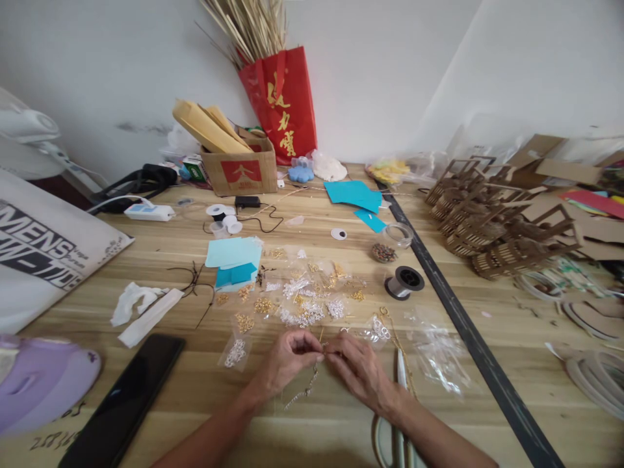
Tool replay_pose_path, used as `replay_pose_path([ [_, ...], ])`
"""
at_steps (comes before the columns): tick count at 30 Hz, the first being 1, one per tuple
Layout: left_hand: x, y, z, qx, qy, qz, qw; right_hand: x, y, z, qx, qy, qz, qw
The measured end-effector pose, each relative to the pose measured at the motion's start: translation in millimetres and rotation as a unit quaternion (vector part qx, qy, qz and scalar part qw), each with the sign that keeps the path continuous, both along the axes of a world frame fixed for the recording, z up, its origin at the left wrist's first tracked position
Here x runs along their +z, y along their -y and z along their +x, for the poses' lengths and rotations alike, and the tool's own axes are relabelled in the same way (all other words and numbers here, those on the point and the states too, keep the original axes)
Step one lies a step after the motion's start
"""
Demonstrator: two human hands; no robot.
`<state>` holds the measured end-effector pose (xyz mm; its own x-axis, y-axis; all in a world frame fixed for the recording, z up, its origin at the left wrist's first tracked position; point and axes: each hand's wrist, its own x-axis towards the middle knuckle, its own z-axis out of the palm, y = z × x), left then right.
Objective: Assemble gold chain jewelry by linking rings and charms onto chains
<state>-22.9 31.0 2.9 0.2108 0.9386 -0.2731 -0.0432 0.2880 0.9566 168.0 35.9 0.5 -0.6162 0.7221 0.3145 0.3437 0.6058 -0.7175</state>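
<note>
My left hand point(287, 361) is closed, thumb and forefinger pinched at one end of a thin beaded chain point(308, 390) that dangles above the wood. My right hand point(359, 369) meets it fingertip to fingertip, also pinched; what lies between its fingers is too small to make out. Just beyond both hands lie small bags of silver beads point(307, 313) and gold findings point(264, 305). Scissors point(400, 416) rest partly under my right forearm, beside a gold chain point(409, 374). Silver rings point(380, 329) sit near my right fingers.
A wire spool point(405, 283) and a tub of mixed beads point(383, 252) stand to the right. Clear plastic bags point(441, 354) lie nearer. On the left are a black phone point(129, 396), white tissue point(151, 318) and blue card point(236, 274). Small wooden baskets point(507, 227) crowd the back right.
</note>
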Motion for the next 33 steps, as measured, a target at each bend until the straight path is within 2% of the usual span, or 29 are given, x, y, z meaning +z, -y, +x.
replay_pose_path([
  [10,2.2,7.7,8.1,-0.012,-0.066,0.065,0.996,-0.1,2.6,0.8,0.017,0.027,0.047,0.998],
  [16,5.8,2.4,1.9,-0.003,0.005,0.015,1.000,-5.3,4.3,1.6,-0.076,-0.039,0.086,0.993],
  [20,6.6,1.1,0.2,0.008,0.026,-0.006,1.000,-6.6,5.6,1.9,-0.096,-0.024,0.132,0.986],
  [28,4.7,1.7,0.9,0.008,0.037,-0.016,0.999,-9.2,5.5,3.4,-0.067,0.044,0.158,0.984],
  [33,4.4,0.9,1.3,0.000,0.046,-0.021,0.999,-5.0,4.3,1.0,-0.054,0.066,0.162,0.983],
])
